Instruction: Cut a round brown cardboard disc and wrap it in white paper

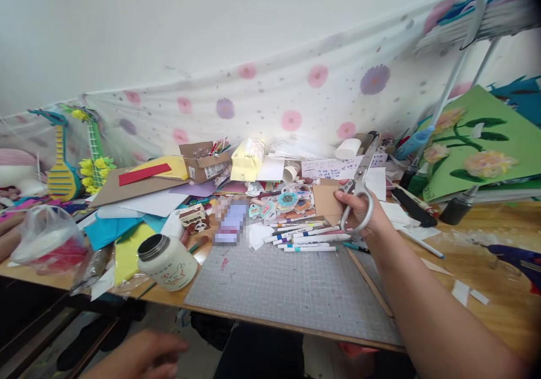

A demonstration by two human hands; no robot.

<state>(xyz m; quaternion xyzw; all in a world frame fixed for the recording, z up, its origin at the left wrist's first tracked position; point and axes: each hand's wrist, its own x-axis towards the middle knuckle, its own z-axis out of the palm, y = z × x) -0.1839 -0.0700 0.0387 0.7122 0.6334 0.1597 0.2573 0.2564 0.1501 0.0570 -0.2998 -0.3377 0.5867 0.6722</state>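
Fingers [341, 197] of the right hand [366, 219] grip scissors [365, 164].
They point up beyond the cutting mat [291, 289]; left hand [139, 357] open, empty, before its near edge.

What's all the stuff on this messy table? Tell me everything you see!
cutting mat: 1, grey, front middle
scissors: 1, silver, held up beyond the mat's far right corner
cardboard piece: 1, brown, behind the scissors
marker pens: several, white, mat's far edge
jar: 1, white, left of mat
plastic bag: 1, clear, far left
flower board: 1, green, back right
left hand: 1, blurred, bottom of view, empty
right hand: 1, grip on scissors
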